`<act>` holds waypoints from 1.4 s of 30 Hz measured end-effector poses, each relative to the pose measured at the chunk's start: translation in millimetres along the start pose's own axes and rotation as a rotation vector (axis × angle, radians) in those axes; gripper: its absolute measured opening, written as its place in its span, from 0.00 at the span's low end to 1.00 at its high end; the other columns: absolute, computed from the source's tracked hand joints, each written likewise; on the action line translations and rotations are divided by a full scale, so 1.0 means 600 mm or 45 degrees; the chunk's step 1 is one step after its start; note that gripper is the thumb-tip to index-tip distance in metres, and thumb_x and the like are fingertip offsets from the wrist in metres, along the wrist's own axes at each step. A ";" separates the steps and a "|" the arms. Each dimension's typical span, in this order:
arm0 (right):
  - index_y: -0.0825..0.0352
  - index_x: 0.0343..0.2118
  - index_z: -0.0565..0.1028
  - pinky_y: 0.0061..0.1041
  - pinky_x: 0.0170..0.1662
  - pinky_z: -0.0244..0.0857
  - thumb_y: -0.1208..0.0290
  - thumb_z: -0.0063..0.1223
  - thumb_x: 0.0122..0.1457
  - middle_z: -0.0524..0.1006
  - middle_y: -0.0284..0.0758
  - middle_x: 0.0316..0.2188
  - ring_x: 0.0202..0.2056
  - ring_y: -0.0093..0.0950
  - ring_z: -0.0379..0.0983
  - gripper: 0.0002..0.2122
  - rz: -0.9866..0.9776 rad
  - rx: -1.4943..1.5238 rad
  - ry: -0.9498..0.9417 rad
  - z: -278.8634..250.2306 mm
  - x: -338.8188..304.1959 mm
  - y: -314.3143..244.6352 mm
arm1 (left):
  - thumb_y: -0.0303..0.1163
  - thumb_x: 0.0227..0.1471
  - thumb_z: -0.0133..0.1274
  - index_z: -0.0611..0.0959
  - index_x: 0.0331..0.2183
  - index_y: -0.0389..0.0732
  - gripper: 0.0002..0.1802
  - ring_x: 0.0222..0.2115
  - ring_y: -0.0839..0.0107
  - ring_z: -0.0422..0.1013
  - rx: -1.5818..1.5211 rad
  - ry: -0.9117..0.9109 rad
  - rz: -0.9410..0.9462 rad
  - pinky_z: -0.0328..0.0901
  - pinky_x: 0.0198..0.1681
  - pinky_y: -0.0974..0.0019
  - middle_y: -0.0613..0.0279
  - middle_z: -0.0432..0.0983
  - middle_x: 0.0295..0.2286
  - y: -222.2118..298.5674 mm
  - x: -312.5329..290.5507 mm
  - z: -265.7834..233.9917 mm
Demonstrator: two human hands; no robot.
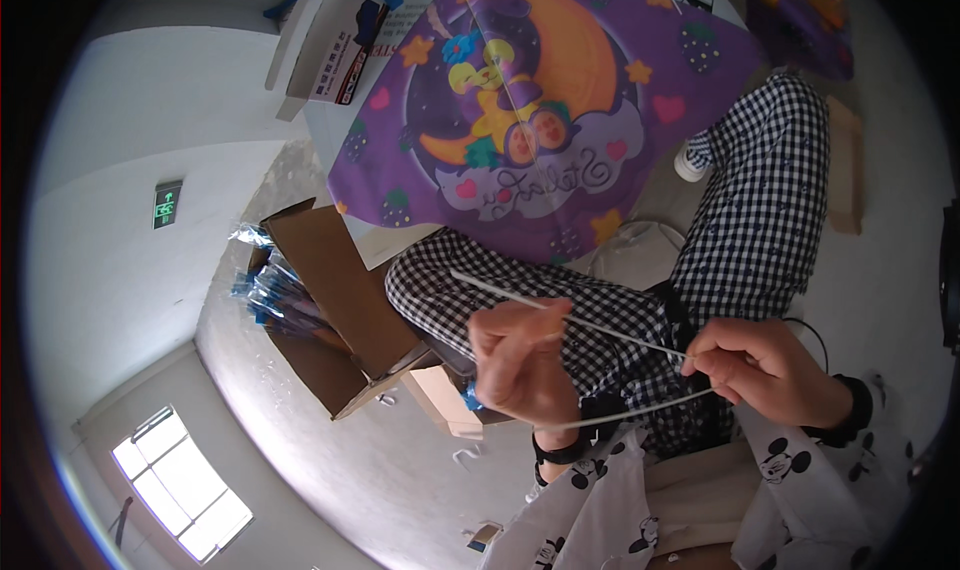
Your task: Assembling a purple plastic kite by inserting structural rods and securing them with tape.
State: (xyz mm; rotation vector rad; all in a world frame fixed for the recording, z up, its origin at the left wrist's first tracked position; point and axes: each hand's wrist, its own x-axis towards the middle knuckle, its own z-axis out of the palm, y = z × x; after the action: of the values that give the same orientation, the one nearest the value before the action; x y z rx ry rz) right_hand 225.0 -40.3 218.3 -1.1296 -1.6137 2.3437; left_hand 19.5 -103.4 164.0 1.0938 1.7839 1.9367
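A thin white rod (628, 337), bent back on itself, lies across my lap in two strands. My right hand (765, 370) pinches it at the right, where the strands meet. The upper strand runs left past the fingertips of my left hand (522, 362), which is curled and slightly blurred; its grip seems closed on that strand. The lower strand (630, 413) reaches back to my left wrist. Beyond my knees a large purple fabric sheet (640, 130), kite-shaped and printed with a moon and a cartoon animal, is spread on a table, partly overhanging its edge.
At my left stands an open cardboard box (330, 300) with plastic-wrapped packets (280, 295); a smaller carton (445, 400) sits beside it. A white box (335, 55) rests at the table's far left. Another purple printed piece (805, 20) lies far right. Coiled pale wire (645, 232) shows by the sheet.
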 end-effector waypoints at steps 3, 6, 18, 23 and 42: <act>0.71 0.35 0.72 0.17 0.20 0.52 0.76 0.42 0.65 0.66 0.27 0.16 0.17 0.13 0.60 0.06 0.019 0.261 0.059 0.005 0.024 0.001 | 0.13 0.38 0.59 0.82 0.27 0.32 0.08 0.28 0.66 0.73 -0.143 -0.166 -0.122 0.72 0.32 0.66 0.58 0.73 0.26 0.007 -0.016 0.021; 0.70 0.34 0.72 0.17 0.20 0.53 0.76 0.42 0.65 0.66 0.28 0.17 0.17 0.13 0.60 0.06 -0.102 0.136 0.208 -0.005 0.037 0.008 | 0.21 0.48 0.57 0.77 0.34 0.34 0.09 0.24 0.72 0.71 -0.004 -0.137 -0.240 0.68 0.29 0.73 0.60 0.73 0.22 0.008 -0.013 0.011; 0.71 0.31 0.72 0.16 0.23 0.57 0.75 0.52 0.61 0.76 0.33 0.23 0.18 0.16 0.64 0.05 -0.129 -0.460 0.444 -0.013 0.005 0.021 | 0.23 0.50 0.58 0.78 0.37 0.37 0.10 0.28 0.69 0.71 -1.074 0.210 -0.578 0.68 0.32 0.70 0.58 0.76 0.32 -0.013 0.008 -0.047; 0.72 0.31 0.72 0.16 0.24 0.58 0.76 0.52 0.60 0.76 0.34 0.25 0.20 0.17 0.65 0.05 -0.189 -0.489 0.456 -0.007 0.006 0.018 | 0.22 0.51 0.57 0.79 0.38 0.37 0.10 0.29 0.68 0.72 -1.030 0.196 -0.584 0.68 0.32 0.70 0.57 0.77 0.33 -0.009 0.006 -0.049; 0.71 0.27 0.71 0.20 0.21 0.52 0.78 0.54 0.57 0.69 0.32 0.21 0.17 0.20 0.58 0.05 -0.290 -0.623 0.495 -0.004 0.001 0.013 | 0.23 0.55 0.52 0.76 0.35 0.34 0.04 0.30 0.68 0.68 -0.944 0.000 -0.546 0.68 0.34 0.66 0.57 0.69 0.32 0.001 0.014 -0.036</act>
State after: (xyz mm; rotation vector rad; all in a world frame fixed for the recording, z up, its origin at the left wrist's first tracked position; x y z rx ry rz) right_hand 228.4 -41.6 210.8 -1.2891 -2.0715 1.5117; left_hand -0.6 -113.4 168.7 0.4148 1.0090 2.0264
